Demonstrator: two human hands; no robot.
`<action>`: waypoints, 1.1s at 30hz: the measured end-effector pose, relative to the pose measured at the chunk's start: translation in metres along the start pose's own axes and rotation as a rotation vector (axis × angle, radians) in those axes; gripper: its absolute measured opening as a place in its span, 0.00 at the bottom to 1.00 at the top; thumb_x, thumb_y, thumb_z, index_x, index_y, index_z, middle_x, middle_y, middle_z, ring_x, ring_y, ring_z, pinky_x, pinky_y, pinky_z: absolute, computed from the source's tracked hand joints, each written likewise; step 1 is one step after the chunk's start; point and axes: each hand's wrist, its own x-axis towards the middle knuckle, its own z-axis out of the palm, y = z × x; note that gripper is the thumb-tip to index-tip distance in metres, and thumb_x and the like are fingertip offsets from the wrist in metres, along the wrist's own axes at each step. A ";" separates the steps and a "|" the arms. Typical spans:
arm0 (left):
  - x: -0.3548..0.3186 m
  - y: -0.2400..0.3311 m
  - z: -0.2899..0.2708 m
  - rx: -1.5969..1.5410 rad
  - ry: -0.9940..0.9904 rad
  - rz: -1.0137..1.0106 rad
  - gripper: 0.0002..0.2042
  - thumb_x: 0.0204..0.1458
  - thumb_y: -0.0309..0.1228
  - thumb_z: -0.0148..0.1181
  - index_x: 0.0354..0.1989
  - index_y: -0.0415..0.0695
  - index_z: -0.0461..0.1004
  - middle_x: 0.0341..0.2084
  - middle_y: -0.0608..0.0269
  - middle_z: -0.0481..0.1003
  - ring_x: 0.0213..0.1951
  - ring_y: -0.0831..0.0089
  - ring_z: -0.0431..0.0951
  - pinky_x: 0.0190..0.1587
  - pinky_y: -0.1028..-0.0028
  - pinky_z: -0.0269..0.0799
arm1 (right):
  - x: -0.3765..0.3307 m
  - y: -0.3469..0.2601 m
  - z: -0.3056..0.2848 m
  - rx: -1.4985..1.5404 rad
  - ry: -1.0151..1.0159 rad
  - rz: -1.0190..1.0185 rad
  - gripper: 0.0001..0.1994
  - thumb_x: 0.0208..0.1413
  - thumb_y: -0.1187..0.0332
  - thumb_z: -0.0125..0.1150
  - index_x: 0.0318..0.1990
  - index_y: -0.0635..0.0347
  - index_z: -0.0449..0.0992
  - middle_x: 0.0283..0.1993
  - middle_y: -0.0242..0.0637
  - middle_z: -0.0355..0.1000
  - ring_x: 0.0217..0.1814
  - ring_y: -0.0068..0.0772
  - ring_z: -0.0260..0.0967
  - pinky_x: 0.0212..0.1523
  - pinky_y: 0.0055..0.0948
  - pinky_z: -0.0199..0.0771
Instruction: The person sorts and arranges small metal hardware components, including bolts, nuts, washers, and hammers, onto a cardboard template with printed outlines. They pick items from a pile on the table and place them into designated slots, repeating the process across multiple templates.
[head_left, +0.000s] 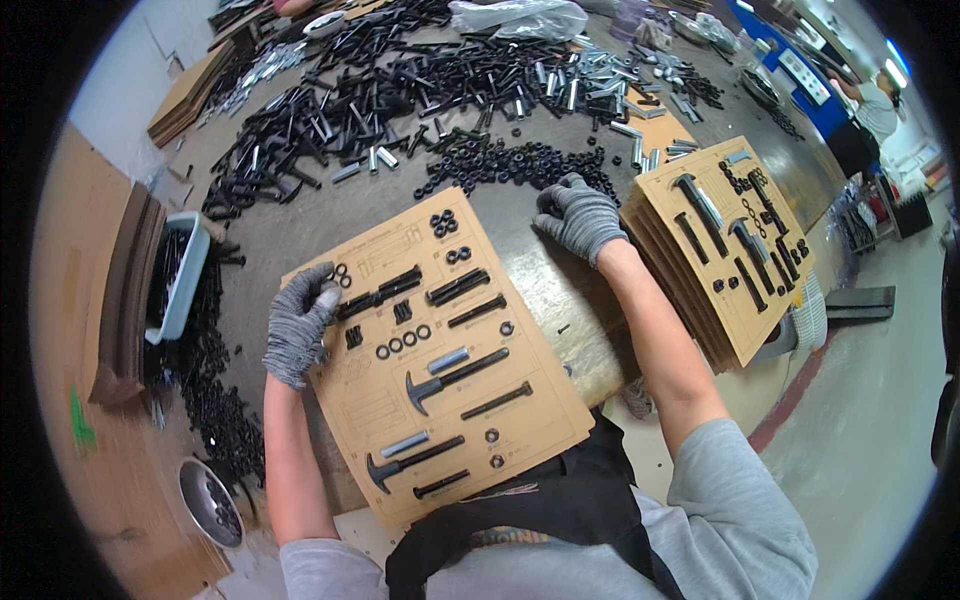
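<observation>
A brown cardboard sheet with printed outlines lies tilted at the table's near edge, bearing black bolts, T-shaped black bolts, silver sleeves, nuts and rings. My left hand, in a grey knit glove, rests at the sheet's upper left edge beside some small rings. Its fingers are curled together, and whatever is in them is hidden. My right hand, gloved the same way, is over the table beside the black nut pile, fingers slightly bent and apart, with nothing visible in them.
A stack of cardboard sheets stands at right, its top sheet bearing similar hardware. A heap of black bolts spreads across the far table. At left are a pale blue bin and a metal bowl. Another person is at far right.
</observation>
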 end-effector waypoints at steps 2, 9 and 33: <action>-0.016 -0.013 -0.012 -0.051 0.004 -0.047 0.16 0.53 0.26 0.60 0.51 0.41 0.74 0.33 0.70 0.74 0.34 0.80 0.72 0.39 0.78 0.71 | 0.001 -0.002 0.004 -0.024 0.058 -0.022 0.15 0.45 0.56 0.66 0.38 0.52 0.79 0.42 0.42 0.69 0.41 0.46 0.72 0.43 0.39 0.73; -0.048 0.010 -0.009 -0.096 0.073 -0.058 0.15 0.53 0.28 0.61 0.50 0.41 0.74 0.34 0.68 0.76 0.34 0.80 0.73 0.39 0.77 0.72 | -0.058 -0.006 0.011 -0.036 0.103 -0.164 0.14 0.49 0.61 0.63 0.43 0.53 0.77 0.42 0.45 0.72 0.43 0.47 0.70 0.43 0.40 0.72; 0.060 0.091 0.257 0.947 -0.618 0.590 0.13 0.50 0.34 0.55 0.43 0.53 0.78 0.36 0.51 0.77 0.41 0.52 0.77 0.45 0.59 0.72 | -0.049 0.035 0.014 -0.083 0.137 -0.035 0.08 0.50 0.68 0.58 0.37 0.57 0.78 0.40 0.48 0.72 0.41 0.48 0.73 0.42 0.41 0.74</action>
